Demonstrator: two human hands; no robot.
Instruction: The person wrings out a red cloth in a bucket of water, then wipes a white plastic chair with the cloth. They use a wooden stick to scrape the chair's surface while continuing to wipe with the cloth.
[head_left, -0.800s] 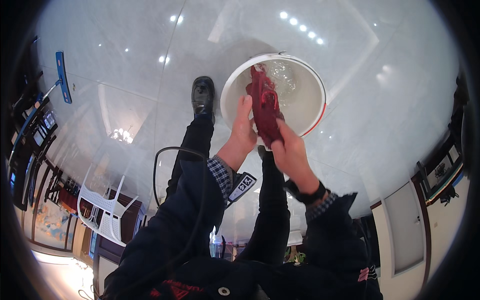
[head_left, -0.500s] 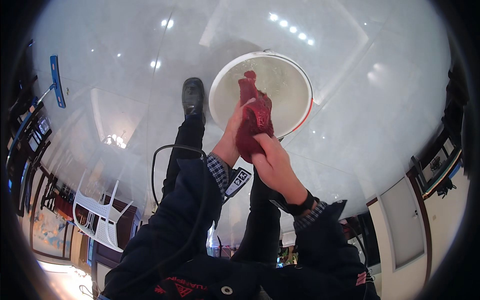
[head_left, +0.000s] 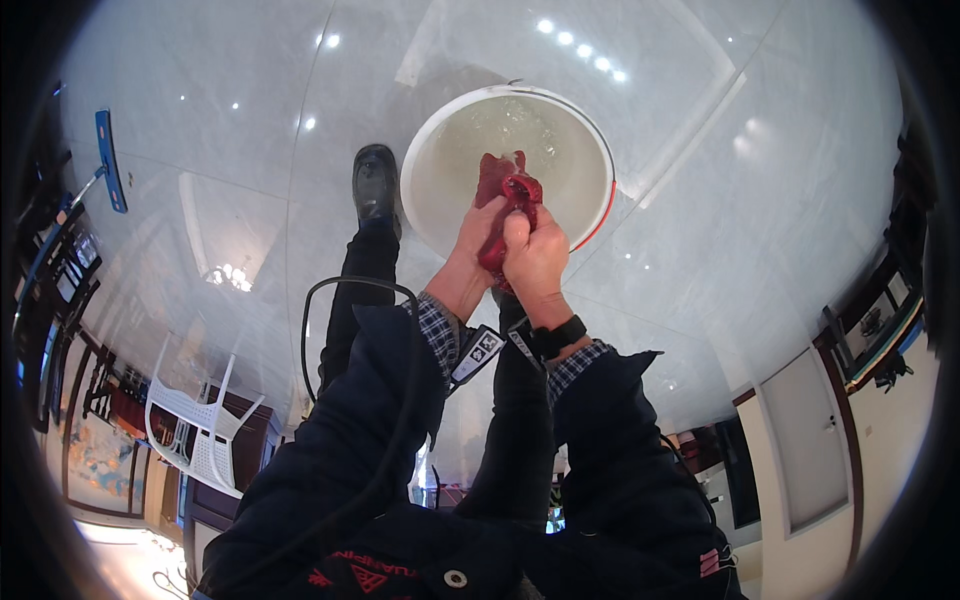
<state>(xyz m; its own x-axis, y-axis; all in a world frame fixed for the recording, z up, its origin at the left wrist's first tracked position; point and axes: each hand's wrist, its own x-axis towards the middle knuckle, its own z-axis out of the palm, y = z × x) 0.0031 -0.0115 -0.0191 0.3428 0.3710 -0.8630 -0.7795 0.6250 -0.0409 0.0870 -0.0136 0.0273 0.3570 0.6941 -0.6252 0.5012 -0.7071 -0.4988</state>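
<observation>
A wet red cloth [head_left: 495,183] is bunched and creased between both hands, over a white bucket [head_left: 430,180] with cloudy water in it. My left hand [head_left: 470,250] grips the cloth from its left side, the fingers partly hidden by it. My right hand [head_left: 535,260] has its fingers closed on the cloth from the right, thumb raised over it.
A black shoe [head_left: 375,188] stands left of the bucket on glossy grey tiles [head_left: 250,150]. A flat blue mop [head_left: 112,160] and a white chair [head_left: 200,420] are at the left, a door [head_left: 805,450] at the right. A black cable [head_left: 355,280] loops beside my left arm.
My right hand has turned and moved up along the cloth, its thumb now on top. The cloth has become more folded and bunched, and the bucket appears slightly higher and further left in view.
</observation>
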